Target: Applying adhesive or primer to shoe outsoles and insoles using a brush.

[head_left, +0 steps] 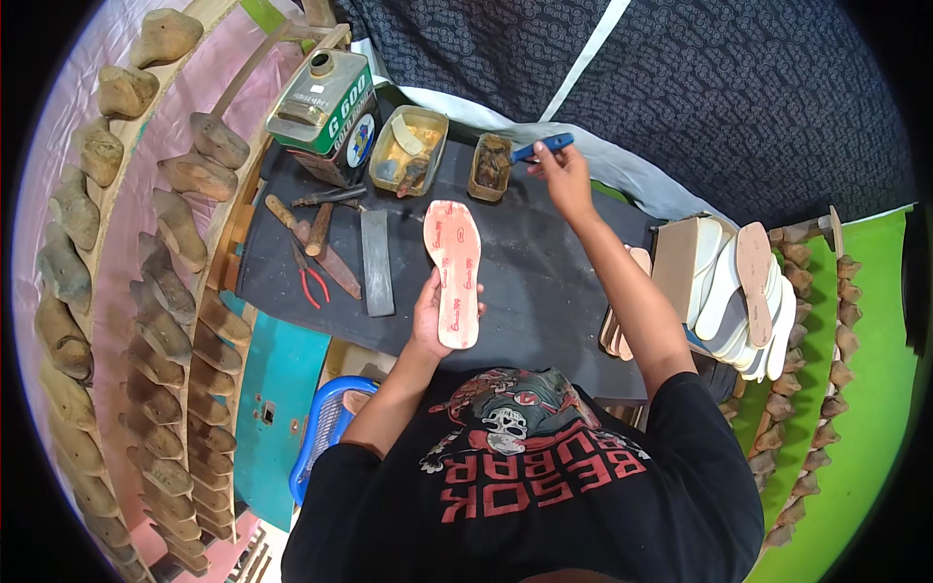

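Observation:
My left hand (429, 313) holds a pale pink shoe insole (453, 267) upright by its narrower end, with red print on the face turned up. Its fingers wrap around the edges, and the wide end points away from me. At the far side of the table, my right hand (566, 183) grips a brush (552, 146) by its blue handle. The brush's other end reaches the small glue-stained tub (488, 195), where its bristles are hard to make out among the brown contents.
A green metal can (321, 112) and a larger stained tub (397, 183) stand at the back left. Near them lie a hammer (330, 195), red-handled pliers (309, 277) and a grey flat bar (376, 262). Insoles (724, 277) are piled right. Racks of shoe lasts (180, 228) flank both sides.

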A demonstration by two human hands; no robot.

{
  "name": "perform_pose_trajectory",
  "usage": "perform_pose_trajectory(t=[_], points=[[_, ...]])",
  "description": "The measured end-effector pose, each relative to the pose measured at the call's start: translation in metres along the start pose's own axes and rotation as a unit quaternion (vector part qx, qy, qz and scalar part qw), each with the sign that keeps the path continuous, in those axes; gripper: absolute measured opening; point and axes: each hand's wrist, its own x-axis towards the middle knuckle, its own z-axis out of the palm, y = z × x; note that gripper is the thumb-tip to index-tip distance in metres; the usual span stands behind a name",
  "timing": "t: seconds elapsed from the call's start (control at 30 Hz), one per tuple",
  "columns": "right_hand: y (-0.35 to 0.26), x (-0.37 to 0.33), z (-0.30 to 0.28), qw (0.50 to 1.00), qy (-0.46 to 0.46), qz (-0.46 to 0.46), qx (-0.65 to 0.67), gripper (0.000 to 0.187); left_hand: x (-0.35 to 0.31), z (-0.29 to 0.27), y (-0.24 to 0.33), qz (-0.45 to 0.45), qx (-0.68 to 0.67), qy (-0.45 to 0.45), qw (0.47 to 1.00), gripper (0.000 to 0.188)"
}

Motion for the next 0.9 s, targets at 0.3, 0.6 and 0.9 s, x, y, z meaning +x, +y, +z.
perform_pose_trajectory(t=[0.3, 0.6, 0.9], points=[[-0.059, -0.082, -0.029, 0.979, -0.028, 0.068, 0.19, 0.023, 0.039, 0.022, 0.0, -0.015, 0.042, -0.028, 0.999, 0.052], [-0.118, -0.158, -0.036, 0.972, -0.215, -0.088, -0.023, 0.017, 0.054, 0.077, -0.007, -0.031, 0.034, -0.053, 0.997, 0.049], [-0.126, -0.162, -0.036, 0.888, -0.204, -0.382, -0.154, 0.028, 0.055, 0.071, -0.007, -0.067, 0.025, -0.018, 0.997, 0.046]])
